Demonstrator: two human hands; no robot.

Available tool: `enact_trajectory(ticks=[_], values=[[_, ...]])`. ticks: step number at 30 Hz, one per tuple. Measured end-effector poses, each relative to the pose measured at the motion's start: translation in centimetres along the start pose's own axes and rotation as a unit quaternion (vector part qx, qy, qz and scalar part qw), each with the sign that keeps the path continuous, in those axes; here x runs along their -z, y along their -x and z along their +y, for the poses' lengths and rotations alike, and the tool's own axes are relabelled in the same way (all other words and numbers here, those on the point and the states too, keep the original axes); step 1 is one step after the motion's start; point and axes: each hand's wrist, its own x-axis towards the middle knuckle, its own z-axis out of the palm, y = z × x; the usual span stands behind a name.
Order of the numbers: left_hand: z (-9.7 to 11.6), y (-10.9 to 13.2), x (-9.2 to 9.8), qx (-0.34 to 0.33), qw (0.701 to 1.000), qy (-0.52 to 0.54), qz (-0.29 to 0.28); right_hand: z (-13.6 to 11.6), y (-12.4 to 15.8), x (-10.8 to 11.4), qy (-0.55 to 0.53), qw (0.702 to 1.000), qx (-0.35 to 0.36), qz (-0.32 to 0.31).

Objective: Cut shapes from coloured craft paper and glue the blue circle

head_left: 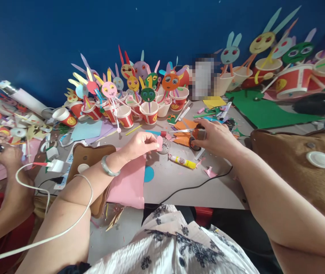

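Note:
My left hand pinches a small pink paper piece between thumb and fingertips, above the middle of the table. To the right, my right hand has its fingers around the dark handles of the scissors, whose blades point left over orange paper. A yellow and white glue tube lies below and between the hands. Near my left wrist are a sheet of pink paper and a blue paper circle.
Paper cups with paper rabbit faces stand along the back. Brown cushions flank the arms. A black cable crosses the front, and a white cable passes over my left arm. At far left, another person's hand holds scissors.

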Motion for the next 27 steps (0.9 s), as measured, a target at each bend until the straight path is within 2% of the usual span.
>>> enact_trajectory(ticks=[6, 9, 12, 16, 20, 27], values=[[-0.4, -0.3, 0.2, -0.012, 0.999, -0.034, -0.034, -0.2, 0.1, 0.1, 0.054, 0.998, -0.008, 0.017], [-0.4, -0.3, 0.8, -0.029, 0.992, -0.090, -0.083, -0.3, 0.1, 0.1, 0.089, 0.995, -0.001, 0.039], [0.0, -0.1, 1.4, -0.034, 0.974, -0.170, -0.148, -0.4, 0.1, 0.0, 0.117, 0.991, -0.005, 0.068], [0.9, 0.4, 1.7, -0.064, 0.934, -0.288, -0.203, -0.3, 0.0, -0.2, 0.142, 0.986, -0.028, 0.077], [1.6, 0.8, 2.2, -0.082, 0.897, -0.376, -0.219, -0.3, -0.3, -0.4, 0.166, 0.984, -0.037, 0.060], [3.0, 1.3, 4.5, -0.016, 0.887, -0.403, -0.225, -0.3, -0.2, -1.0, 0.177, 0.980, -0.024, 0.092]])
